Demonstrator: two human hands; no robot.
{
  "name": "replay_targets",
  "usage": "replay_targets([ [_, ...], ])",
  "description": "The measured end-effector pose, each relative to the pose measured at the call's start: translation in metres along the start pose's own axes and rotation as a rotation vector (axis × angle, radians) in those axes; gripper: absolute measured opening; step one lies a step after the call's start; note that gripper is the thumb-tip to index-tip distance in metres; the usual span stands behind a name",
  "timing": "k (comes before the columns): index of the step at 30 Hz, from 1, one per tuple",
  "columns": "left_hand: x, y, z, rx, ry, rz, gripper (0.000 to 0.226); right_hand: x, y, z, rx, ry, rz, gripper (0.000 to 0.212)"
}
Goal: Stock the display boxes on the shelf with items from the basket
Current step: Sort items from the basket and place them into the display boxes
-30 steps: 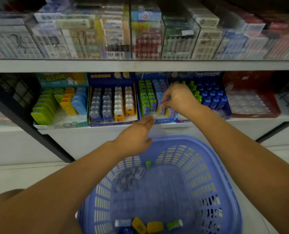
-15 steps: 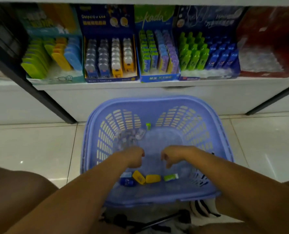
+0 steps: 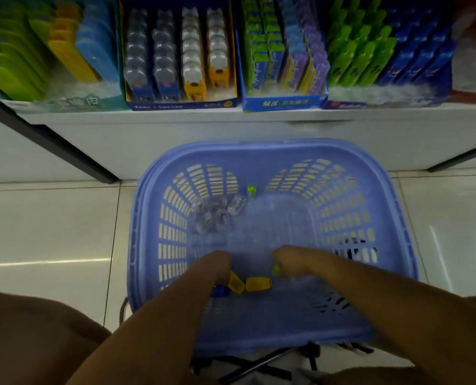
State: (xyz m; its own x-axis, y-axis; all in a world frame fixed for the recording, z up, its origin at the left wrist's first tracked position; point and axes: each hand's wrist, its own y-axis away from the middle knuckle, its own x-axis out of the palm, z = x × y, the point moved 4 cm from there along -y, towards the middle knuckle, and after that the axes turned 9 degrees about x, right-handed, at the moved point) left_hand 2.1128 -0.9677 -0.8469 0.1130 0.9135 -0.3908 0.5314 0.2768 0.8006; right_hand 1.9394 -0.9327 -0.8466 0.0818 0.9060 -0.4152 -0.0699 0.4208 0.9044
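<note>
A lilac plastic basket (image 3: 273,147) stands on the floor below the shelf. Near its front wall lie two yellow items (image 3: 257,284) and a blue one (image 3: 219,290). Clear items (image 3: 217,215) and a small green one (image 3: 251,191) sit at its far side. My left hand (image 3: 212,266) is down over one yellow item and the blue one, its fingertips hidden. My right hand (image 3: 295,259) curls its fingers round a green item (image 3: 276,270). Display boxes (image 3: 181,104) line the shelf above.
The shelf holds a teal box (image 3: 64,102), a blue box of green and purple packs (image 3: 284,102), one of green and blue sticks (image 3: 384,102) and a red box (image 3: 475,93). A black frame post (image 3: 50,134) slants left. Black gear (image 3: 259,365) lies under the basket.
Both hands came down from the shelf into the basket. The right hand has closed on the green item, which has shifted up from where it lay.
</note>
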Motion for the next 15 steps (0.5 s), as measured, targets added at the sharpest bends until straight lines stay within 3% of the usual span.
replay_targets([
  [3,0.003,-0.003,0.005,0.001,-0.008,0.012,0.053,-0.041,-0.004,-0.005,0.094,-0.462,-0.305,0.054],
  [4,0.003,-0.003,0.005,-0.001,-0.022,0.011,0.050,-0.055,-0.005,-0.006,0.113,-0.551,-0.443,0.052],
  [6,0.002,-0.003,0.004,0.011,-0.055,0.003,0.039,-0.082,-0.003,0.000,0.075,-0.640,-0.721,0.022],
  [10,-0.001,-0.003,0.004,0.024,-0.052,-0.016,0.035,-0.113,-0.005,0.032,-0.185,-0.343,-0.985,0.020],
  [13,0.001,-0.003,0.001,0.022,-0.017,0.031,0.027,-0.109,-0.021,0.037,-0.200,-0.067,-0.991,0.034],
  [15,0.005,-0.004,-0.002,0.013,-0.017,0.062,0.045,-0.101,-0.028,0.029,-0.111,0.027,-0.977,0.037],
])
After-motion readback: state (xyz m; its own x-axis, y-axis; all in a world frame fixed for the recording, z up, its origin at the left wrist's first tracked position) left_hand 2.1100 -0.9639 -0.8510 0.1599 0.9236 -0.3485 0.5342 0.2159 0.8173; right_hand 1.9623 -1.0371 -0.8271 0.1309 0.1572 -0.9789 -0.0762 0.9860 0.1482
